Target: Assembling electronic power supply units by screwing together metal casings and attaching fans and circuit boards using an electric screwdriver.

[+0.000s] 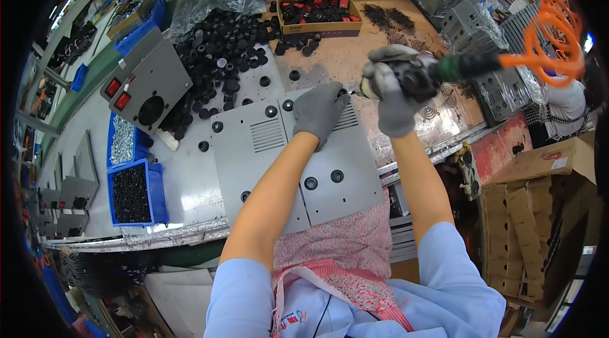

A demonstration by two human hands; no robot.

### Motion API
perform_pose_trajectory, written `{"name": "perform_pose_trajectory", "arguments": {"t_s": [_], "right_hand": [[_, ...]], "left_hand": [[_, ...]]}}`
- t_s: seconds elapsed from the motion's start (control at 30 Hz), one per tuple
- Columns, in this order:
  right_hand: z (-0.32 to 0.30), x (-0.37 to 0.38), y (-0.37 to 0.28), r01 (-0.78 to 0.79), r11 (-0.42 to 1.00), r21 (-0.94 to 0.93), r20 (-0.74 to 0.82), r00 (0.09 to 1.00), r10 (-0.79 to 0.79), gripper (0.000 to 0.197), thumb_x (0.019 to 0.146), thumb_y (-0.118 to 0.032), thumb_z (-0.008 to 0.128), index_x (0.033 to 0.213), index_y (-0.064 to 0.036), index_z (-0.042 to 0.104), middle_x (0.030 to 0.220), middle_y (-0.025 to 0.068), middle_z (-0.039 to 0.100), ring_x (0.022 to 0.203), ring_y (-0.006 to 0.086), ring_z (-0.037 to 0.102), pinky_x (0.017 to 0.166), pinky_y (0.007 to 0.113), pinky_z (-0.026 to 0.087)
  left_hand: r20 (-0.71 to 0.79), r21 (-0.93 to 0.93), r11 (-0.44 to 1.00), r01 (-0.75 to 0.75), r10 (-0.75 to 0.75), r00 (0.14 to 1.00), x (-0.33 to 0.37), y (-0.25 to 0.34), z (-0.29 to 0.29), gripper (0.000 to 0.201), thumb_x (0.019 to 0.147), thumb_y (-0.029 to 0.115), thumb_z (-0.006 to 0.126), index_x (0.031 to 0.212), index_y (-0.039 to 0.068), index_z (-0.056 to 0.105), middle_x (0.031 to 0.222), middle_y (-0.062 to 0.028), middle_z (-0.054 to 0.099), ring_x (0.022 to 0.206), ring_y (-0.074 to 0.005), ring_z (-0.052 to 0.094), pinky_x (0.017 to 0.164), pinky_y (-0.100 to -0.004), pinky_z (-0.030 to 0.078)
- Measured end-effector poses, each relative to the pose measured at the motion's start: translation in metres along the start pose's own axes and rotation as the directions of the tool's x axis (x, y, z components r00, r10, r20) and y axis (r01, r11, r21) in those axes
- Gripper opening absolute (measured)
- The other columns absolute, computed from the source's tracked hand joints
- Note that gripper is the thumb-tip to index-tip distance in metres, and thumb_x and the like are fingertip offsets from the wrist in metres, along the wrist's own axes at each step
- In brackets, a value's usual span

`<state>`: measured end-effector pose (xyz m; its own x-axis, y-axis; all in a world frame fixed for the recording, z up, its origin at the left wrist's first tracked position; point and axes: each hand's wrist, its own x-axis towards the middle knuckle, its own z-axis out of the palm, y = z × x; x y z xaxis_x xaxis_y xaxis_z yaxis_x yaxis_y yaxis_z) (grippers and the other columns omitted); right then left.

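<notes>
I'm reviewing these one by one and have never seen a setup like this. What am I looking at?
There is no robot here: a person is working with their own two hands, in grey gloves. One wide fisheye camera on the person's head looks down, so the edges curve and the forearms enter from below.

The left hand rests on two grey panels lying side by side. The right hand grips a green and black tool joined to an orange coiled hose.

Around them on the workbench lie a heap of black round pieces, a cardboard box of black and red parts, and a blue bin of small dark pieces. Whether the left fingers pinch something is unclear.
</notes>
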<state>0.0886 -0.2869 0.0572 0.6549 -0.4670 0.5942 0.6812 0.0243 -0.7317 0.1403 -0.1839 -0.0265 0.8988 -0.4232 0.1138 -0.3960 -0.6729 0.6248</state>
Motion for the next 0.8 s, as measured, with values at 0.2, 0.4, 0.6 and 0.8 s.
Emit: {"name": "perform_pose_trajectory", "arguments": {"t_s": [0.2,0.4,0.6,0.8], "right_hand": [[0.004,0.017,0.048,-0.058,0.997,-0.053,0.104,0.993,0.063,0.018,0.077,0.007,0.057,0.095,0.0018,0.056,0.081,0.0099,0.063,0.065,0.013,0.061,0.056,0.024,0.05],[-0.008,0.026,0.058,-0.177,0.982,0.069,0.077,0.982,0.171,0.023,0.075,0.001,0.065,0.097,-0.0007,0.059,0.085,0.0039,0.063,0.076,0.0098,0.06,0.069,0.025,0.05],[-0.002,0.031,0.07,-0.212,0.977,-0.02,0.085,0.973,0.213,0.035,0.07,-0.001,0.069,0.103,-0.003,0.059,0.083,-0.0036,0.061,0.075,0.0049,0.054,0.069,0.023,0.046],[0.0,0.021,0.053,-0.026,0.987,-0.157,0.069,0.997,0.037,0.031,0.07,-0.004,0.07,0.098,-0.0035,0.057,0.079,-0.0008,0.058,0.073,0.005,0.051,0.068,0.024,0.046]], "left_hand": [[0.029,-0.001,0.999,0.04,-0.04,0.999,0.0,-0.001,-0.003,0.025,0.084,0.035,0.058,0.1,0.017,0.065,0.089,-0.0102,0.067,0.084,-0.03,0.065,0.069,-0.0409,0.049],[-0.009,0.038,0.999,-0.02,0.021,1.0,0.005,-0.008,0.009,0.026,0.084,0.037,0.057,0.101,0.019,0.067,0.089,-0.0082,0.069,0.082,-0.0293,0.066,0.069,-0.0396,0.05],[-0.044,0.103,0.995,0.008,-0.003,0.999,0.006,0.005,0.004,0.028,0.085,0.04,0.057,0.098,0.018,0.068,0.087,-0.0085,0.069,0.082,-0.0298,0.065,0.07,-0.0403,0.049],[-0.007,0.258,0.966,-0.003,0.005,1.0,0.005,0.003,0.008,0.03,0.084,0.037,0.056,0.095,0.011,0.066,0.089,-0.0127,0.068,0.084,-0.0314,0.065,0.07,-0.041,0.049]]}}
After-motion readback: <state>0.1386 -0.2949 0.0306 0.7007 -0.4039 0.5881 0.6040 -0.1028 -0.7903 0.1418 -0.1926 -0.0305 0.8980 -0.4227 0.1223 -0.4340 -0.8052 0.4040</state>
